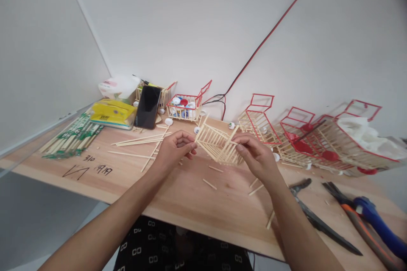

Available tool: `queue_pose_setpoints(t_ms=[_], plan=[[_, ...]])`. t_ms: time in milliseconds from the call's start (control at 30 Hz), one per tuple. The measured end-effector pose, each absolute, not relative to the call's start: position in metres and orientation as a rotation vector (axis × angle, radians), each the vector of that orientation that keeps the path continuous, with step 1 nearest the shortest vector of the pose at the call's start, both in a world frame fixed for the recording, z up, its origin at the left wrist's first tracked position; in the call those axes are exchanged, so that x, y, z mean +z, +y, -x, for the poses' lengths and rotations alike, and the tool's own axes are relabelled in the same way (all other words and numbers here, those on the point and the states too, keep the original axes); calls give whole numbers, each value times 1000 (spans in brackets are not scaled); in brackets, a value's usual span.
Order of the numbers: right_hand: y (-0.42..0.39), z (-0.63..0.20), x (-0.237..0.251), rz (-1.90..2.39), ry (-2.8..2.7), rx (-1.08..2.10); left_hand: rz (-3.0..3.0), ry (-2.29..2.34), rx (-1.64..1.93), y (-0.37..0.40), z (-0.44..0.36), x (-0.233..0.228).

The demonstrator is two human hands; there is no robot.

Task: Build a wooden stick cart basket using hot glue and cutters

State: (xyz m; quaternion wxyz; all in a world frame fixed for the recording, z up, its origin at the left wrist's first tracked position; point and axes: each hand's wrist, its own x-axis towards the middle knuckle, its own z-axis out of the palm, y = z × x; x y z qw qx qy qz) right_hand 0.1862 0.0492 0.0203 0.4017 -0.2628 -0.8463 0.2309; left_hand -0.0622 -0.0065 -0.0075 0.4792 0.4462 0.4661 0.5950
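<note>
One slatted stick basket [219, 144], bare wood, tilted, held over the table [184, 203] at the centre of the frame: right hand [259, 152] — thumb and fingertips pinched on its right edge; left hand [174, 149] — fingers curled at its left end, whether gripping cannot be told. Condition: slatted sides present, red trim and raised handle not seen, hence judged part-built against the red-trimmed cart [253, 125] right of centre, which bears both. Adjacent stock: loose sticks [143, 139], left of centre; wrapped stick bundles [74, 137], far left.

Stick basket [219, 146] between the hands [258, 152]
</note>
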Motion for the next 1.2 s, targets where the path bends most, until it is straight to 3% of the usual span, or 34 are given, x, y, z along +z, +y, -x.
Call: queue_pose_setpoints(t_ms=[1200], plan=[[48, -184, 19, 613, -2168, 536, -1022, 1225, 1465, -7, 58, -7]])
